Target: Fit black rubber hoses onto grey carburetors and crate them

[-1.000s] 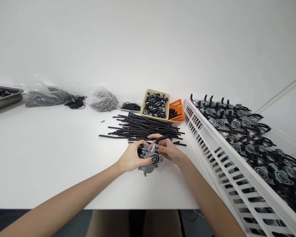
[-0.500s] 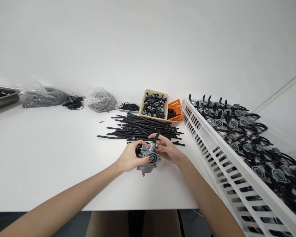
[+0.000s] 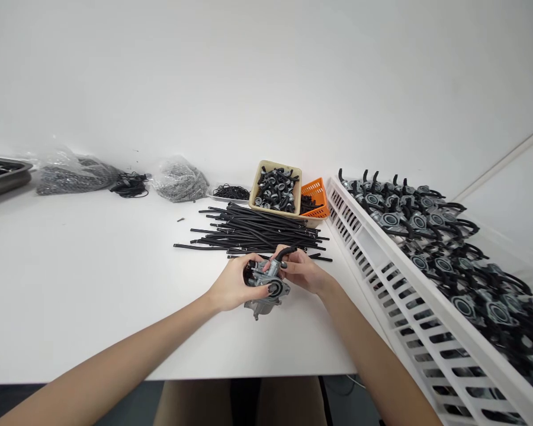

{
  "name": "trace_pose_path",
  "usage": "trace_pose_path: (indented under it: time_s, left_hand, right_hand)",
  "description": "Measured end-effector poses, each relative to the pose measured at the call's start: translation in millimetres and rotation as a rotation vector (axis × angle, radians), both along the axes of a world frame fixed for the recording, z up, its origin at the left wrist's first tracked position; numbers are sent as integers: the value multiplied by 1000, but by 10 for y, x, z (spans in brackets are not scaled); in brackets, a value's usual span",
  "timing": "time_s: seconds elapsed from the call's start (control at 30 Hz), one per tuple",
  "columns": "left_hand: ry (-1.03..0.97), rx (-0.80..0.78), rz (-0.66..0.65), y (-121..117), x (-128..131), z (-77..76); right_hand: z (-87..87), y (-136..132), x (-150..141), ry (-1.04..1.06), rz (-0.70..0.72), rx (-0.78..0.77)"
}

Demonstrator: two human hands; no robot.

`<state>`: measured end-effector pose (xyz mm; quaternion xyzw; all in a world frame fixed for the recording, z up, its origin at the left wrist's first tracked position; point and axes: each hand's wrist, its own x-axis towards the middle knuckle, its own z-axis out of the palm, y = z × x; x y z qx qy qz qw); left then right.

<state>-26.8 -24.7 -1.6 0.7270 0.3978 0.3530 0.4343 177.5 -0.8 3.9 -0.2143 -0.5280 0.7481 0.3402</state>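
A small grey metal carburetor point(image 3: 266, 290) is held just above the white table point(image 3: 93, 284), near its front edge. My left hand point(image 3: 233, 287) wraps round its left side, thumb across the body. My right hand point(image 3: 302, 272) pinches a short black rubber hose point(image 3: 285, 252) that curves up from the carburetor's top fitting. Just beyond my hands lies a pile of straight black hoses point(image 3: 253, 231).
A beige bin point(image 3: 276, 188) of black and metal fittings and an orange basket point(image 3: 316, 198) stand behind the hoses. A long white slotted crate point(image 3: 408, 296) of finished carburetors runs along the right. Bags of small parts point(image 3: 180, 179) and a metal tray point(image 3: 2, 174) sit at the back left.
The hose in my right hand went from curved to nearly upright and is bent over again. Both hands and the carburetor stayed almost in place.
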Motion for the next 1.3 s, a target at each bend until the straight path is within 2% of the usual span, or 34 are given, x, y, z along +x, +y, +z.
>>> trace_pose_path:
  time_s: [0.2,0.33,0.5,0.6,0.8,0.97,1.1,1.3]
  left_hand:
    - [24,30,46,0,19,-13]
    - [8,23,48,6,8,-5]
    - [16,7,38,16,3,-4]
    - [21,16,51,27,0,-22]
    - [23,15,60,30,2,-26]
    - [-5,14,59,20,7,-5]
    - [3,5,76,23,9,-16]
    - [-7,17,67,24,2,-25]
  right_hand:
    - [-53,2,-53,-149,-140,151]
    - [-22,6,-36,-60,-39,82]
    - [6,5,-40,-47,-95,35]
    - [5,1,-50,-13,-67,-3]
    - [12,-16,-99,-39,-143,59]
    - [-22,-4,-107,-44,-119,79]
    - [-41,-3,-122,-70,-209,106]
    - [-3,-15,-92,-32,-109,94]
